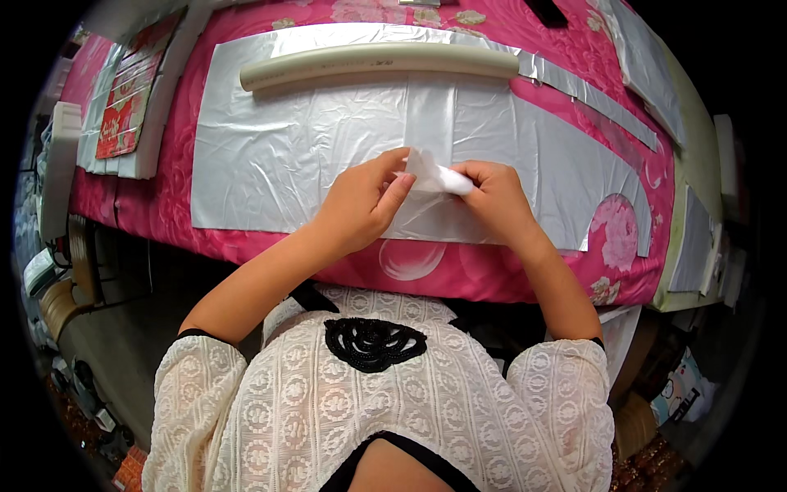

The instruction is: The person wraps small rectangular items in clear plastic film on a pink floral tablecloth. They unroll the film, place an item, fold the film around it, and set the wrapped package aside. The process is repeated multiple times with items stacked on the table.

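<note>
A white, soft-looking bundle [456, 181] is held between my two hands above a silver sheet [279, 156]. My right hand [498, 197] is closed around its thicker, rolled end. From there a thin, see-through white flap [423, 170] spreads toward my left hand [365, 201]. The left thumb and forefinger pinch at the flap's edge. Whether the bundle is film or tissue I cannot tell. Beneath my hands, the wrinkled silver sheet lies spread on a pink floral tablecloth [426, 271]. Along the sheet's far edge rests a long cream pipe [377, 66].
A narrow silver strip [590, 90] runs off to the right of the pipe. White foam slabs [147, 160] with a red printed packet [127, 123] stand at the left. More silver sheets [643, 66] lie at the far right. A dark object [545, 11] sits at the back.
</note>
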A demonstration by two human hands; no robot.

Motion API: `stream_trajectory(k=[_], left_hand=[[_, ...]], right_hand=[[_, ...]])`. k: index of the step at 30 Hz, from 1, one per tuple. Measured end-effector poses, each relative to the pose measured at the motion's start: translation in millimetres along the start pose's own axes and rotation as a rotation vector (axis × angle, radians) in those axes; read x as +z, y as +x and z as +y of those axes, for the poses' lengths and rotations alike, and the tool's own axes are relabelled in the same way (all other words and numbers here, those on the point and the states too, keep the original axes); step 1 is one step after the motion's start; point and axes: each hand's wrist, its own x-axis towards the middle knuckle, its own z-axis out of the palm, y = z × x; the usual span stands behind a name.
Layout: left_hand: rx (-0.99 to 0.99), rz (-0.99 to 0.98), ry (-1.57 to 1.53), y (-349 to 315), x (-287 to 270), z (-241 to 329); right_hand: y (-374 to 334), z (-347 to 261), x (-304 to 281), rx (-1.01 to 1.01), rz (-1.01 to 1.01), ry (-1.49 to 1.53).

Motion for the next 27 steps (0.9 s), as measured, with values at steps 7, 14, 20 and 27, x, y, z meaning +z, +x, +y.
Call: stream_trajectory(k=[7, 14, 20, 27], left_hand=[[0.293, -0.065, 0.547, -6, 16, 2], [0.216, -0.150, 0.785, -13, 31, -4], [0.266, -0.081, 0.743, -10, 29, -5], [0.581, -0.006, 0.740, 9, 5, -16]], right_hand=[[29, -4, -13, 0.413, -0.194, 0.246], [23, -8, -9, 0.361, -0.134, 0.042], [6, 11, 3, -0.509, 0.265, -0.645], [21, 17, -10, -0.661, 0.029, -0.513]])
